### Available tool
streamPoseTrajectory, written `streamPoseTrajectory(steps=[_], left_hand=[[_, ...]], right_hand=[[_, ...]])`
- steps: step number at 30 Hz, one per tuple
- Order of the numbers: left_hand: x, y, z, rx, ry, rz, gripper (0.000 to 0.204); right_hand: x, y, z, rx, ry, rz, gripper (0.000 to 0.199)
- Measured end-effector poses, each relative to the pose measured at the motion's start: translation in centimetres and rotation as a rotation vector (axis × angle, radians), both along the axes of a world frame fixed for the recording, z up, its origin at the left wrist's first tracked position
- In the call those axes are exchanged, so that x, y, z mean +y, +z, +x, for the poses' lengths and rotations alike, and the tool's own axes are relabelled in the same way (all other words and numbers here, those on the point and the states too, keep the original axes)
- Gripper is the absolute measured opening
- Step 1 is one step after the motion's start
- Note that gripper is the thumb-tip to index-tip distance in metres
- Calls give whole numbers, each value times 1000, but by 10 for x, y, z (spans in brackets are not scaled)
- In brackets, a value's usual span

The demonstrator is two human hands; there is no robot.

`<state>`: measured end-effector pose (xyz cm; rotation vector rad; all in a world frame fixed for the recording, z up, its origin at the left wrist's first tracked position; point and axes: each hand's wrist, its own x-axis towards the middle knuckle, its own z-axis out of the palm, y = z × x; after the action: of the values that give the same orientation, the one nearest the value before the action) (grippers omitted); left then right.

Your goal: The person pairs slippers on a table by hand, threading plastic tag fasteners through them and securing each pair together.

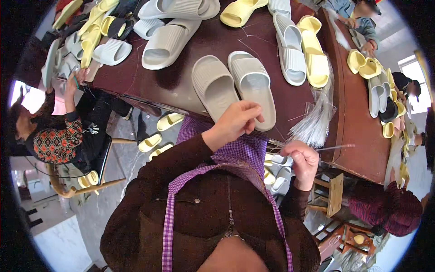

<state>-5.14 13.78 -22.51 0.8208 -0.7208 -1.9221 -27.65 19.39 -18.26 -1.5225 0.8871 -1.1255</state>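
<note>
A pair of grey slide slippers lies near the front edge of the dark red table: the left slipper [213, 84] and the right slipper [253, 86]. My left hand [238, 120] is over their near ends, its fingers curled into a pinch; whatever it may hold is too fine to make out. Off the table's front edge, to the right, my right hand [302, 162] is closed around a thin rod-like tool [335, 147], which points right and has a reddish tip. A bundle of clear, whitish strands [312, 124] hangs at the table edge just above that hand.
More grey slippers [170, 43] and yellow slippers [315, 54] line the table [181, 88]. A second table [362, 140] stands right. At left a seated person [59, 140] handles slippers; others work at far right. Yellow slippers [170, 121] lie below, and a wooden stool [334, 195] stands lower right.
</note>
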Motion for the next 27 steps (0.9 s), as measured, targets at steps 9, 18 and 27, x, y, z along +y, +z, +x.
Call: streamPoseTrajectory(steps=[9,18,27], left_hand=[[3,4,9,307,26,110,27],[24,-8,19,257,78,88,28],[53,-9,36,288,-127,307,24]], right_hand=[[8,-13,-15,-84,-37,198,30],[-7,-22,4,-60,-79,472,31],[-48,-7,27,784,80,220,29]])
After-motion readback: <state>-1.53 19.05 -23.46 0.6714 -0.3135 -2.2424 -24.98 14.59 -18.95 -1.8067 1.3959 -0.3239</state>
